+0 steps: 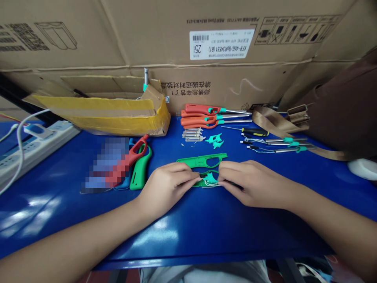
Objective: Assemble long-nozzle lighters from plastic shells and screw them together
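In front of me lies a green lighter casing half (198,183), with a teal trigger (210,179), a dark piece and thin white wires on it. My left hand (167,184) pinches the left end of this assembly, thumb and forefinger beside the dark piece. At the opposite end my right hand (247,182) is closed, its fingertips on the casing and wires; they hide exactly what is gripped. Just behind, another green casing half (193,162) rests with its hollow inside upward, its right tip close to my right fingers.
Orange lighters (197,121), clear fuel tanks (193,135), loose teal triggers (216,139), a screwdriver (255,132) and wired metal nozzles (290,144) lie behind. Leftward are red (134,153) and green handles (138,175), a yellow-taped box (118,118) and a power strip (35,145).
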A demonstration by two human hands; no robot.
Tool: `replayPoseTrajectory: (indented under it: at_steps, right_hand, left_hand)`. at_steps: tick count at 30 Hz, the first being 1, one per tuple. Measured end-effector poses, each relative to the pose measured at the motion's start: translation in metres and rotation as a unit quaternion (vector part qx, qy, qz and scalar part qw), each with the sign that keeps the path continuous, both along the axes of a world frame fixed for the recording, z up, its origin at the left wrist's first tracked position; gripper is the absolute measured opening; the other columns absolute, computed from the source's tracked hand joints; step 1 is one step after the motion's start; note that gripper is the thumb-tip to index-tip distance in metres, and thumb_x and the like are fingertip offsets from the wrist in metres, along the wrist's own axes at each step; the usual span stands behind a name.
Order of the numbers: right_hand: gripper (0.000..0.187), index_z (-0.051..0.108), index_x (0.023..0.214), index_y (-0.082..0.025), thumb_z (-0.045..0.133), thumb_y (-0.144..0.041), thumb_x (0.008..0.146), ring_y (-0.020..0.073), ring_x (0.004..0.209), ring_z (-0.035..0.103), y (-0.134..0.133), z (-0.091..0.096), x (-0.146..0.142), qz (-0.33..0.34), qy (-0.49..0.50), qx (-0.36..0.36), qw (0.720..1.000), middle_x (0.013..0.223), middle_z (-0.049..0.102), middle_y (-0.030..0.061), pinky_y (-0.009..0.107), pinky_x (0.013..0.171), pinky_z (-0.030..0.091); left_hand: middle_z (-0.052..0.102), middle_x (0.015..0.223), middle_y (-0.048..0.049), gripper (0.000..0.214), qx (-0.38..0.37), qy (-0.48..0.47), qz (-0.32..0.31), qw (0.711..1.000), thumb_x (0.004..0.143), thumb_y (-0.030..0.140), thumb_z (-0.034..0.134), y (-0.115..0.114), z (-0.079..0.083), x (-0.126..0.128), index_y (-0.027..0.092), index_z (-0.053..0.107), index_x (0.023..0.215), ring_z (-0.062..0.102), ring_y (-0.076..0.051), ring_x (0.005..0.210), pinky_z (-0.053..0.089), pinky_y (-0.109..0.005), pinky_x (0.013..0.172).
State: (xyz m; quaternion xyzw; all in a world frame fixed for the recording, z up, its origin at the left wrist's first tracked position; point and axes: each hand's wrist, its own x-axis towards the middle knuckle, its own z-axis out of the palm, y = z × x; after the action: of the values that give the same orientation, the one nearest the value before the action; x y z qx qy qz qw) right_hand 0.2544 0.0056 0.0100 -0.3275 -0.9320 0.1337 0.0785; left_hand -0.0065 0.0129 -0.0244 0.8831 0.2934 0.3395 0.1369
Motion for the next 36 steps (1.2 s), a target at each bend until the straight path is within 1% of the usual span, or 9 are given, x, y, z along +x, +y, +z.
replayPoseTrajectory:
  at_steps: [6,10,14,21,28,33,36]
  right_hand:
    - [0.016,0.057,0.09,-0.019,0.045,-0.018,0.101,0.015,0.076,0.055,0.001,-0.001,0.001,-0.004,0.017,-0.038,0.999,0.089,0.056,0.0015,0.029,0.067,0.041]
    - [0.018,0.057,0.089,-0.019,0.044,-0.018,0.101,0.0153,0.076,0.055,0.0,0.001,0.002,-0.004,0.023,-0.044,0.999,0.089,0.055,0.0019,0.029,0.068,0.042]
    - [0.019,0.057,0.088,-0.019,0.043,-0.018,0.102,0.0157,0.076,0.054,0.001,0.001,0.004,-0.001,0.026,-0.045,0.999,0.088,0.055,0.0024,0.029,0.067,0.042]
    - [0.018,0.056,0.088,-0.02,0.043,-0.017,0.1,0.016,0.074,0.053,0.001,0.005,0.002,-0.005,0.011,-0.055,0.998,0.089,0.056,0.003,0.029,0.066,0.041]
    - [0.019,0.051,0.086,-0.02,0.04,-0.019,0.102,0.0153,0.074,0.051,0.001,0.009,0.005,-0.009,-0.008,-0.065,0.998,0.089,0.054,0.0027,0.029,0.066,0.04]
    - [0.019,0.05,0.088,-0.02,0.039,-0.02,0.103,0.0152,0.074,0.05,0.002,0.011,0.007,-0.012,-0.006,-0.068,0.998,0.09,0.054,0.0025,0.029,0.066,0.04]
    - [0.019,0.05,0.087,-0.02,0.04,-0.02,0.102,0.0149,0.073,0.05,0.002,0.011,0.007,-0.009,-0.004,-0.073,0.997,0.089,0.054,0.0024,0.028,0.065,0.04]
  left_hand:
    - [0.073,0.088,-0.0059,0.018,0.016,0.051,0.006,0.999,0.099,0.022,0.063,-0.002,0.002,0.001,0.013,0.079,0.1,0.071,-0.018,0.08,0.06,-0.03,0.074]
    - [0.07,0.092,-0.007,0.024,-0.004,0.092,0.015,0.996,0.097,0.028,0.066,-0.005,0.008,0.001,0.013,0.077,0.112,0.07,-0.02,0.082,0.06,-0.033,0.076]
    - [0.069,0.097,-0.0087,0.032,-0.012,0.127,0.002,0.992,0.095,0.032,0.066,-0.006,0.013,0.0,0.011,0.074,0.119,0.069,-0.022,0.085,0.06,-0.035,0.076]
    - [0.067,0.105,-0.0104,0.033,-0.029,0.134,-0.01,0.99,0.098,0.027,0.06,-0.005,0.011,-0.002,0.012,0.071,0.125,0.068,-0.022,0.092,0.06,-0.036,0.083]
    - [0.063,0.102,-0.0098,0.031,-0.024,0.136,-0.015,0.99,0.1,0.024,0.058,-0.004,0.01,0.0,0.014,0.07,0.127,0.065,-0.021,0.09,0.058,-0.035,0.081]
    - [0.063,0.105,-0.0089,0.033,-0.022,0.141,-0.015,0.99,0.102,0.027,0.055,-0.002,0.006,0.0,0.017,0.067,0.132,0.064,-0.02,0.088,0.057,-0.033,0.077]
    - [0.062,0.105,-0.0081,0.034,-0.02,0.139,-0.017,0.99,0.103,0.028,0.054,-0.001,0.004,0.0,0.018,0.065,0.134,0.064,-0.019,0.087,0.057,-0.033,0.078]
